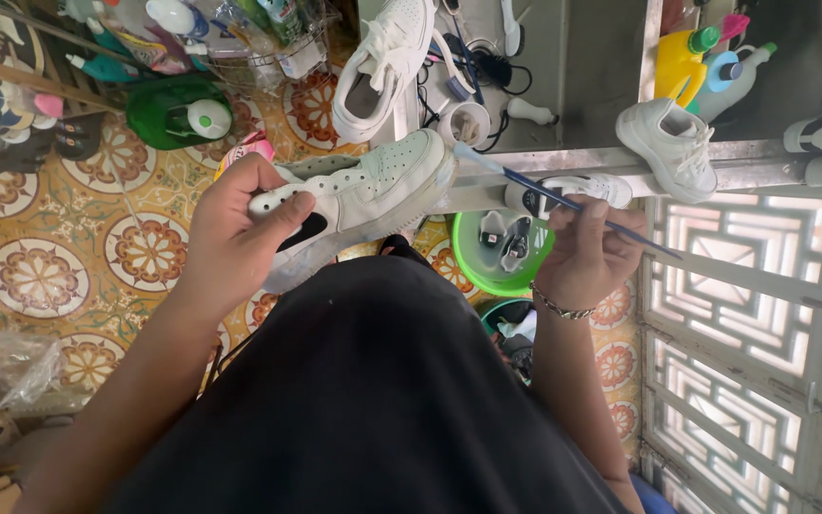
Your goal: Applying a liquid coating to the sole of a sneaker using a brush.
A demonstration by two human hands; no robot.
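My left hand [240, 233] grips the heel end of a white sneaker [382, 186] with a black patch near the heel, held sideways above my lap with its toe pointing right. My right hand [587, 252] holds a thin blue-handled brush [544, 195] like a pen. The brush tip rests at the sneaker's toe and sole edge. A beaded bracelet circles my right wrist. Black clothing covers my lap below both hands.
A second white sneaker [382, 62] stands on a white stool, another white sneaker [673, 143] sits on a metal ledge. A green basin [497, 252] holds small shoes. Yellow and blue bottles [692, 57] stand at upper right, a green container [178, 109] at upper left. Patterned tile floor, lattice grille right.
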